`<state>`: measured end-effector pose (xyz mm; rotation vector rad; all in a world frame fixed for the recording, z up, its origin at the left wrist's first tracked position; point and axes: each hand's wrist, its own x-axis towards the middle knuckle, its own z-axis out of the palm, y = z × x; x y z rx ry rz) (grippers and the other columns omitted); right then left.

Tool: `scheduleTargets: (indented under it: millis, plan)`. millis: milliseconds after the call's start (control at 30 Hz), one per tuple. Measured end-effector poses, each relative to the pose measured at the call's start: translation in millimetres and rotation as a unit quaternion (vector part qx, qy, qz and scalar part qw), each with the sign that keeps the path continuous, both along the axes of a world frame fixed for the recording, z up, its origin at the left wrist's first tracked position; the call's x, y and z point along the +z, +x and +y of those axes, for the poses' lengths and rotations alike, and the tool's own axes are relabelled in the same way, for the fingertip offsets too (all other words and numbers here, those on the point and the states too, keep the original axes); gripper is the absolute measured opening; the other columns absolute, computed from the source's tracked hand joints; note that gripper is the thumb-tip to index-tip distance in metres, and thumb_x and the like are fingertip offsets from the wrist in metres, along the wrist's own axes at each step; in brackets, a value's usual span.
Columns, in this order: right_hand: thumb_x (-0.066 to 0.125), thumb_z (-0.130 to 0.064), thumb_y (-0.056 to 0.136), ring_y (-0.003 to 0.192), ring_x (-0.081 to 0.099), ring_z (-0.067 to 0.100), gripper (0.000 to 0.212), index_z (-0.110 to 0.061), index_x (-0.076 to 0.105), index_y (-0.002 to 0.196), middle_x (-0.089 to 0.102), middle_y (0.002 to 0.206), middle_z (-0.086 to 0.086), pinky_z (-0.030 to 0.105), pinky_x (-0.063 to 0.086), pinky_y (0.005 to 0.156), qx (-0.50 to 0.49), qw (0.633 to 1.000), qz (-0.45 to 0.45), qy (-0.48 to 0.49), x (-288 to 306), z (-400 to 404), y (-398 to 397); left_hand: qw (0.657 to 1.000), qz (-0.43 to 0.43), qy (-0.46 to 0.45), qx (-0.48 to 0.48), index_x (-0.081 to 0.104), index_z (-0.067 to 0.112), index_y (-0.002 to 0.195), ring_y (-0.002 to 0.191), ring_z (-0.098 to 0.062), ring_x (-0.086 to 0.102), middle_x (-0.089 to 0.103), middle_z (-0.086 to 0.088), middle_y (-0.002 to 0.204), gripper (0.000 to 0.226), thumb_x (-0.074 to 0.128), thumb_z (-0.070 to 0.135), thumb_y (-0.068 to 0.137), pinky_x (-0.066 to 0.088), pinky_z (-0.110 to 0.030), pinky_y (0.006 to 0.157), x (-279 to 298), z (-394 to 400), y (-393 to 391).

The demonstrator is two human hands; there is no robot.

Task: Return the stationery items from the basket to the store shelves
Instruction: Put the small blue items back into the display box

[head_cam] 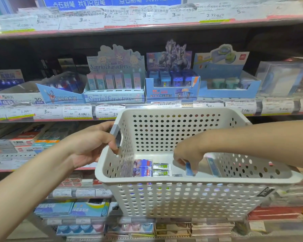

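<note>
A white perforated basket (182,194) hangs in front of the store shelves. My left hand (93,144) grips its grey handle on the left side. My right hand (189,154) reaches down inside the basket and pinches a small blue item (189,169) between its fingertips. On the basket floor lie two blue-and-red printed packs (142,167), two green-labelled erasers (161,169) and a long blue item (214,165) leaning against the right wall.
The middle shelf behind the basket holds display boxes: a Sanrio eraser box (114,84), a blue sharpener box (171,86) and a light blue box (229,81). Price tags (77,111) line the shelf edge. Lower shelves carry erasers and notebooks.
</note>
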<state>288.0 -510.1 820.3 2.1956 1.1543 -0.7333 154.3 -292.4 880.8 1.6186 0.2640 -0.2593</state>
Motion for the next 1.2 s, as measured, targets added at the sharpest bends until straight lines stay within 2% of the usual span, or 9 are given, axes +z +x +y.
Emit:
scheduleTargets:
  millis: [133,267,467,567,633,833,933,1033,1200]
  plan:
    - [0.068,-0.007,0.081,0.086,0.058,0.023,0.023,-0.011,0.058,0.101,0.062,0.097,0.006,0.033,0.047,0.072,-0.021,0.999,0.044,0.023,12.1,-1.5,7.2,1.0,0.002,0.001,0.002,0.06,0.016,0.115,0.054,-0.022,0.063,0.066,-0.015,0.078,0.074,0.048,-0.008,0.046,0.053,-0.031,0.058,-1.0,2.1,-0.3]
    - [0.062,0.004,0.082,0.085,0.056,0.02,0.026,-0.014,0.059,0.1,0.059,0.101,0.01,0.037,0.05,0.08,-0.093,0.96,0.2,0.172,50.9,-7.1,10.6,1.0,0.003,-0.004,0.007,0.06,0.016,0.116,0.057,-0.023,0.063,0.065,-0.018,0.094,0.074,0.049,-0.008,0.046,0.054,-0.032,0.059,-2.8,5.3,-2.7]
    - [0.055,0.008,0.087,0.08,0.063,0.001,0.031,-0.015,0.06,0.106,0.063,0.1,-0.005,0.018,0.048,0.075,-0.114,0.898,0.322,0.279,88.1,-13.9,5.8,1.0,0.005,-0.011,0.011,0.061,0.018,0.114,0.056,-0.02,0.064,0.065,-0.015,0.098,0.074,0.048,-0.009,0.046,0.051,-0.034,0.056,-2.8,6.7,-3.8]
    - [0.052,0.007,0.09,0.076,0.065,-0.002,0.027,-0.008,0.06,0.11,0.069,0.088,-0.015,0.014,0.05,0.072,-0.128,0.883,0.317,0.323,101.3,-13.2,2.6,1.0,0.005,0.001,0.01,0.061,0.019,0.114,0.057,-0.019,0.064,0.065,-0.015,0.098,0.073,0.048,-0.008,0.047,0.051,-0.038,0.065,-1.4,6.2,-4.3]
    - [0.049,0.005,0.092,0.073,0.064,0.001,0.023,-0.001,0.059,0.112,0.069,0.088,-0.007,0.014,0.051,0.071,-0.145,0.87,0.309,0.355,110.2,-11.0,0.9,1.0,0.005,0.002,0.011,0.061,0.017,0.114,0.057,-0.019,0.064,0.064,-0.015,0.098,0.073,0.048,-0.008,0.047,0.051,-0.038,0.066,-0.7,6.4,-4.2]
    - [0.04,-0.018,0.1,0.063,0.048,0.009,0.027,-0.003,0.062,0.105,0.061,0.083,-0.002,0.017,0.046,0.063,-0.178,0.854,0.262,0.413,133.1,-2.3,-3.6,1.0,0.007,-0.007,0.007,0.061,0.016,0.112,0.052,-0.02,0.063,0.067,-0.011,0.073,0.071,0.046,-0.008,0.047,0.054,-0.028,0.052,1.4,3.8,-4.4]
    - [0.046,-0.033,0.096,0.056,0.046,0.006,0.036,-0.003,0.058,0.079,0.05,0.071,-0.002,0.019,0.044,0.065,-0.17,0.856,0.233,0.429,138.4,2.0,-5.7,1.0,0.003,-0.012,0.005,0.061,0.016,0.112,0.052,-0.02,0.063,0.066,-0.013,0.077,0.071,0.046,-0.009,0.047,0.054,-0.028,0.051,2.5,1.8,-4.6]
    - [0.051,-0.026,0.095,0.056,0.047,0.01,0.036,-0.015,0.052,0.061,0.044,0.066,-0.003,0.024,0.047,0.071,-0.177,0.841,0.255,0.443,141.1,4.7,-3.9,1.0,0.0,-0.015,0.008,0.061,0.015,0.113,0.053,-0.02,0.064,0.066,-0.014,0.084,0.072,0.047,-0.009,0.047,0.054,-0.028,0.051,2.5,1.7,-3.6]
    - [0.05,-0.014,0.095,0.073,0.044,0.024,0.015,-0.009,0.061,0.086,0.055,0.089,0.01,0.018,0.047,0.053,-0.165,0.846,0.179,0.474,144.3,9.0,-3.5,1.0,-0.007,-0.017,0.01,0.061,0.014,0.114,0.054,-0.021,0.063,0.065,-0.015,0.093,0.072,0.047,-0.01,0.047,0.055,-0.03,0.054,2.5,2.5,-2.0]
